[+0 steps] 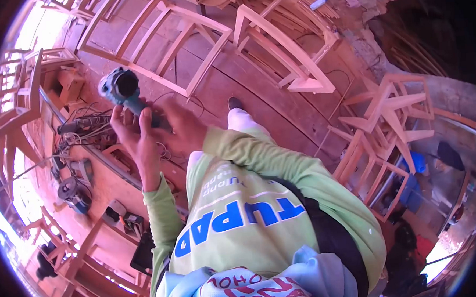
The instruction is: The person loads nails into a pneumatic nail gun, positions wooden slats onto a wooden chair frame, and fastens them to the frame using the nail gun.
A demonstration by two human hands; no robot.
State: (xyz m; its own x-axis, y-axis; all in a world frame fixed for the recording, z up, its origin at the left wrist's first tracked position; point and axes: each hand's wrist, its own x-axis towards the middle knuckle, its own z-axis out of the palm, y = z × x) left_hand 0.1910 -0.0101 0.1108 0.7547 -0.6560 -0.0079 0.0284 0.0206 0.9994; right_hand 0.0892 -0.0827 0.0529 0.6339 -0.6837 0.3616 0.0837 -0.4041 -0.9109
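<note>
A teal and dark cordless drill [132, 100] is held up in front of me, left of the middle of the view. My left hand [139, 140] closes around its handle, the thumb lying along the near side. By the lower end of the handle is my right hand [182, 124], smeared by motion. Its fingers are too blurred to show whether they grip the drill's base. Just beyond the drill, a wooden chair frame [162, 80] lies on the floor.
A workbench [108, 179] on the left carries cables, a dark power tool [86, 124] and a round-headed machine [73, 192]. Another wooden frame [284, 49] stands ahead. Stacked chair frames [387, 114] fill the right side, near blue containers [412, 193]. My shoe [235, 103] is on the floor.
</note>
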